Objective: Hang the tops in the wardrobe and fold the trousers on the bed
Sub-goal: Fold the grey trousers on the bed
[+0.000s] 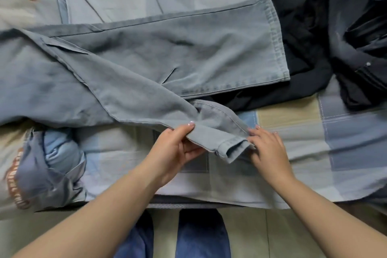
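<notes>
The left hand [178, 148] pinches the near leg of one pair of light grey-blue denim trousers [167, 56] just above its hem, thumb on top and fingers curled beneath the cloth. The right hand [268, 148] lies at the hem end of that same leg, fingers fairly straight and touching the fabric; whether it pinches the hem cannot be told. This leg runs slantwise towards the near edge of the bed, lifted a little off the patchwork bed cover of blue, grey and beige squares [293, 117]. The second leg lies flat further back, its hem pointing to the right edge — there it overlaps one heap of dark, crumpled clothing [326, 33]. The trousers' upper part spreads towards the left edge.
</notes>
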Motion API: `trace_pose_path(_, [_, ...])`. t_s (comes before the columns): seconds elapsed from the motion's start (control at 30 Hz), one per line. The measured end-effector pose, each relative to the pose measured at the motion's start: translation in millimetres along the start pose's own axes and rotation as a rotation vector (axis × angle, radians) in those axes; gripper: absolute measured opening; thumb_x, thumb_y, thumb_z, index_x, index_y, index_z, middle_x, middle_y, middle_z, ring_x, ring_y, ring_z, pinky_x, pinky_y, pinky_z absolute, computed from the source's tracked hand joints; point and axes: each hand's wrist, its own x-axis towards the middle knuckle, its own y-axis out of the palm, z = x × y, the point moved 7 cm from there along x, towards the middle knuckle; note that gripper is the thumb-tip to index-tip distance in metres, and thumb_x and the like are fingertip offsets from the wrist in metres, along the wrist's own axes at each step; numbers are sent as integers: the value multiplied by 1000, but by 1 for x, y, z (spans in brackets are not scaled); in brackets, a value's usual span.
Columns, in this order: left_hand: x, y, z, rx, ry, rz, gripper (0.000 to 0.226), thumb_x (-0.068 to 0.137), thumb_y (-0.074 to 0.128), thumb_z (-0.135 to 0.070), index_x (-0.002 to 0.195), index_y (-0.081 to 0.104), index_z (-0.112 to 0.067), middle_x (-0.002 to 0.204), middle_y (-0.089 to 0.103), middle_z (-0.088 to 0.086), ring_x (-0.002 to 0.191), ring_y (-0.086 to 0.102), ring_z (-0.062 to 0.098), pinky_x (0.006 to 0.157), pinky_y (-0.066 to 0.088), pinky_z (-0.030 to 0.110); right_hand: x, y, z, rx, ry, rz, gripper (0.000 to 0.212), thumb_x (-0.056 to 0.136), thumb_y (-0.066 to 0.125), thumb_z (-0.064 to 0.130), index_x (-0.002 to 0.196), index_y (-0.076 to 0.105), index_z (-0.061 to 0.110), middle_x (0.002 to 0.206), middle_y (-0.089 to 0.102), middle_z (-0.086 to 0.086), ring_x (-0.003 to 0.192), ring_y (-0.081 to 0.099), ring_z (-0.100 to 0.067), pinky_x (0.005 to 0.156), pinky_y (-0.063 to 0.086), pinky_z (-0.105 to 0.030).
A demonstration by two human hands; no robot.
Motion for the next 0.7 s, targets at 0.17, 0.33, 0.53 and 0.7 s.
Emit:
trace_pose_path(0.17, [30, 47, -92, -30, 175, -46, 24, 97, 46, -16, 77, 59, -16, 65, 69, 0, 57, 68, 11, 58, 56, 24, 17, -40, 8, 549, 186, -254, 20, 89, 56, 12, 77, 51, 28, 63, 55, 12, 67, 54, -14, 56, 37, -27])
trace_pose_path(0.33, [66, 97, -167, 36, 277, -93, 19, 96, 44, -17, 79, 51, -18, 57, 56, -4, 46, 60, 7, 59, 56, 23, 57, -98, 16, 782, 151, -423, 10, 92, 57, 25, 85, 58, 31, 75, 63, 20, 71, 58, 3, 59, 41, -9])
trace_pose_path(0.53, [109, 166, -226, 206, 330, -123, 21, 92, 38, -16, 73, 46, -19, 41, 52, -9, 51, 66, 6, 68, 50, 25, 115, -145, -15, 800, 240, -515, 14, 91, 59, 30, 99, 62, 18, 75, 60, 13, 66, 53, 5, 60, 38, -12])
trace_pose_path(0.7, [141, 202, -232, 394, 320, -63, 16, 94, 42, -27, 83, 53, -20, 65, 68, -9, 74, 70, 7, 75, 50, 27, 147, -149, -43, 772, 351, -448, 8, 90, 59, 31, 89, 61, 23, 73, 60, 11, 69, 56, -1, 62, 43, -19])
